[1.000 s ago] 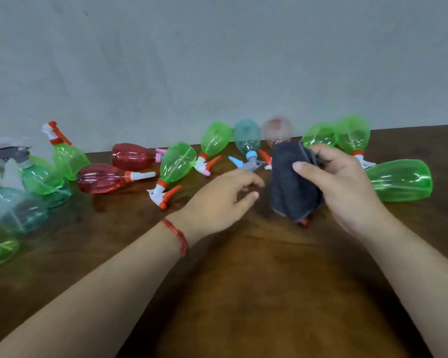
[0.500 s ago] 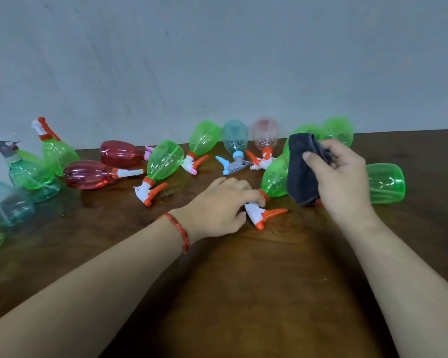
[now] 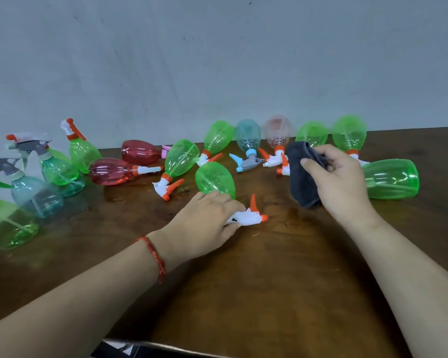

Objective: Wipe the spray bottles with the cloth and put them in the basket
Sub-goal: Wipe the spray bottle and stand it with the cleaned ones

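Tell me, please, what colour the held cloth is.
The cloth is dark grey; head view shows it best.

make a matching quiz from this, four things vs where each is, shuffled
Things
1. dark red plastic spray bottle with white nozzle
2. dark grey cloth
3. teal plastic spray bottle with grey trigger
4. green plastic spray bottle with white and orange trigger

Places
A. held in the right hand
B. gripped by the left hand
C. on its side, left of both hands
D. in the back row, trigger toward the camera

Pairs: 1-C, 2-A, 3-D, 4-B
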Motion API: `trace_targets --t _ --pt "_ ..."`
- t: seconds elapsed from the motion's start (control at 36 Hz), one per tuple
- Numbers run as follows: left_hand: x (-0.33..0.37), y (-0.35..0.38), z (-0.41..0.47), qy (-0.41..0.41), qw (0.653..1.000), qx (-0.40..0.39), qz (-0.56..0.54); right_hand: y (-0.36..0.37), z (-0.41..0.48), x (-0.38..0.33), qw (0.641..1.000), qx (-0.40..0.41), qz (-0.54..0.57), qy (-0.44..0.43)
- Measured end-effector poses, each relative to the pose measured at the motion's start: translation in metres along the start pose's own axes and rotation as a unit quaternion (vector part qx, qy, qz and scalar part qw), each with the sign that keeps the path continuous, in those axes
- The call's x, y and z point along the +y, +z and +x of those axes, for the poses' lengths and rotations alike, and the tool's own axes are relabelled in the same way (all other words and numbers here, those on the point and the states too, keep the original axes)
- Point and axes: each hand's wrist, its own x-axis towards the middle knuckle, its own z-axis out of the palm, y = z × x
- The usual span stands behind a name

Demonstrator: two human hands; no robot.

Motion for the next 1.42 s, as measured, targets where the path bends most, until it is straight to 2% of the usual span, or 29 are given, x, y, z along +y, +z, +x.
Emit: trace_targets --t 0.14,0.22,0.36,0.5,0.58,0.64,0.75,0.83,0.86,0.92,0.94,1.0,1.06,1.25,1.33,1.42 --pt "0.003 -0.023 -0.002 0.005 0.993 0.061 -0.103 0.003 -0.005 -0.002 1.0 -0.02 -0.011 0.0" --pt "-0.019 -0.034 0.006 0.018 0.993 0.091 -0.07 0.006 -0.007 -0.003 1.0 -0.024 -0.008 0.009" --pt "-0.049 -0.049 0.026 0.054 0.996 -0.049 0.058 0.008 -0.008 -0.004 0.999 -0.033 -0.016 0.014" --pt "-0.04 -0.048 0.049 0.102 0.953 -0.167 0.231 0.01 -0.01 -0.003 0.998 -0.047 -0.032 0.02" --pt "-0.042 -0.043 0.057 0.098 0.929 -0.19 0.303 0.01 -0.011 -0.002 0.997 -0.054 -0.047 0.018" --pt "-0.044 -0.044 0.062 0.1 0.925 -0.184 0.316 0.011 -0.011 -0.001 0.997 -0.059 -0.053 0.017" --pt "-0.051 -0.047 0.066 0.065 0.959 -0.152 0.228 0.011 -0.011 -0.001 0.996 -0.062 -0.068 0.013" --pt "-0.058 -0.047 0.059 -0.046 0.996 -0.079 0.012 0.011 -0.012 -0.004 0.997 -0.053 -0.064 0.002" --pt "-0.057 -0.048 0.055 -0.09 0.99 -0.055 -0.091 0.011 -0.012 -0.006 0.997 -0.048 -0.056 0.0" --pt "-0.051 -0.041 0.046 -0.156 0.943 -0.02 -0.294 0.012 -0.013 -0.009 0.998 -0.04 -0.04 -0.001" --pt "-0.046 -0.034 0.042 -0.173 0.912 0.002 -0.371 0.013 -0.014 -0.011 0.999 -0.038 -0.036 -0.003" --pt "-0.037 -0.014 0.034 -0.193 0.868 0.055 -0.454 0.015 -0.017 -0.013 0.998 -0.044 -0.039 -0.014" --pt "-0.028 0.004 0.028 -0.197 0.853 0.09 -0.475 0.018 -0.019 -0.014 0.997 -0.054 -0.052 -0.027" --pt "-0.015 0.024 0.021 -0.173 0.877 0.135 -0.426 0.022 -0.023 -0.009 0.994 -0.079 -0.073 -0.028" --pt "-0.021 0.027 0.013 -0.129 0.899 0.154 -0.39 0.022 -0.023 -0.008 0.994 -0.079 -0.067 -0.022" --pt "-0.03 0.028 0.003 -0.058 0.915 0.22 -0.334 0.022 -0.024 -0.008 0.994 -0.085 -0.069 -0.017"
